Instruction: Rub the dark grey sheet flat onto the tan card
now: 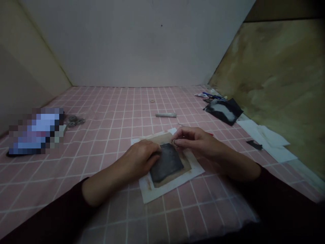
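My left hand [146, 156] rests with curled fingers on the left edge of a dark grey sheet [167, 164] that looks like sandpaper. Under it lies a brown sheet [187, 165], and below that a sheet of white paper [149, 196]. At the far edge of the dark sheet, my right hand [190, 139] pinches a small ring [173, 141] between thumb and fingers. The ring is partly covered by the fingertips. Just beyond the right hand, a thin wire-like piece [180, 124] shows, and a bit of something red [210, 134] sticks out behind it.
A grey bar [166, 115] and a pale ring [152, 100] lie farther back on the pink checked cloth [114, 112]. Left are a phone-like device [38, 130] and several small rings [73, 120]. Right are a black sheet with white dust [224, 110], white papers [269, 139] and a black scrap [254, 145].
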Demonstrator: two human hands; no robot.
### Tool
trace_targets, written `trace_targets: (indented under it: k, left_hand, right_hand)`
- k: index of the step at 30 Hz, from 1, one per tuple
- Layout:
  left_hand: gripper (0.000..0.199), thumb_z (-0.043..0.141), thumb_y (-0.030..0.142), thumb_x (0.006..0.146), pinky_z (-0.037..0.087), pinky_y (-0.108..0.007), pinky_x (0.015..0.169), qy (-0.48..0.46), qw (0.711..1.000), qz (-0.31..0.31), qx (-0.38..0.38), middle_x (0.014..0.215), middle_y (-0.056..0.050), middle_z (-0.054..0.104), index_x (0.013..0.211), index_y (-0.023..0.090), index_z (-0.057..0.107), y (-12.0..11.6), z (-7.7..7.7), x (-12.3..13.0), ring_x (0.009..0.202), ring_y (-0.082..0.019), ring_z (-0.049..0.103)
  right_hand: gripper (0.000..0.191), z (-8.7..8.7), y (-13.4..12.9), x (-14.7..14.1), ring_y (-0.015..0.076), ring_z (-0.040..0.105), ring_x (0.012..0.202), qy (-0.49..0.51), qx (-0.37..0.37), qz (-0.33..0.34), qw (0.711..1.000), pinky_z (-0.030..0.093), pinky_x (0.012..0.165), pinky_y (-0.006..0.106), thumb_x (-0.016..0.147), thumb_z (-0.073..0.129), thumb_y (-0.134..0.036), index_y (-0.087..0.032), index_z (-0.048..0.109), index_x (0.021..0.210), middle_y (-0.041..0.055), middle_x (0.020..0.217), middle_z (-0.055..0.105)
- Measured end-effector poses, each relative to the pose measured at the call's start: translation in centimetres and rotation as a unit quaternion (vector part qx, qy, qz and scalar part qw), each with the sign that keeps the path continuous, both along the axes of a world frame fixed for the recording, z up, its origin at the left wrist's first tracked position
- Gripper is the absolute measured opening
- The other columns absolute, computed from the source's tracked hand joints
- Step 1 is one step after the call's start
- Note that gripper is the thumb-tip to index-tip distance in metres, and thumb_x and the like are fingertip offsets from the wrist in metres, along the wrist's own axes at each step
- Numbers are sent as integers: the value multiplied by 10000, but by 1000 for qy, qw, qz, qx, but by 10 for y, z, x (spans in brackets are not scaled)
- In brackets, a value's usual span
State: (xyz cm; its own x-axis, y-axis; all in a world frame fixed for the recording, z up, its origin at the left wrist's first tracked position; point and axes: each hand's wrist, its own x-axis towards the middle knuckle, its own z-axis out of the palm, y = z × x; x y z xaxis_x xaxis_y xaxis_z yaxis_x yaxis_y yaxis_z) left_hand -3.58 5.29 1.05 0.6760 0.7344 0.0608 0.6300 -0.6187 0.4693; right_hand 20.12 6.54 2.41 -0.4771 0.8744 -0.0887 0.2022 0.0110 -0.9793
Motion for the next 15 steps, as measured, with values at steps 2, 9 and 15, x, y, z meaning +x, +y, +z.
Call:
trace_targets:
  k: [2, 9, 15]
  left_hand:
    - [126, 505, 184, 892, 447, -314, 720, 1, 1000, -3, 1, 880, -44, 659, 909, 184, 629, 0, 0, 0, 825, -190, 604]
    - [132, 504, 141, 860, 431, -314, 722, 3, 1000, -9, 8, 887, -42, 631, 923, 187, 610, 0, -5, -1, 839, -187, 575]
    - [111, 513, 165, 890, 408, -356, 742, 39, 995, -21, 94, 909, -58, 563, 873, 186, 621, -3, -1, 0, 882, -218, 492]
  right_hand:
    - [150, -2, 1, 1, 126, 569, 715, -19, 11, 3, 1000, 450, 672, 275, 816, 683, -297, -172, 621, 869, -4, 770, 603]
    - [111, -2, 1, 0, 141, 570, 739, -69, 29, 24, 997, 452, 702, 296, 831, 654, -273, -170, 630, 865, 16, 793, 620]
    - [125, -1, 1, -1, 128, 542, 718, -42, -3, 25, 999, 429, 681, 279, 831, 651, -286, -169, 622, 865, 4, 780, 597]
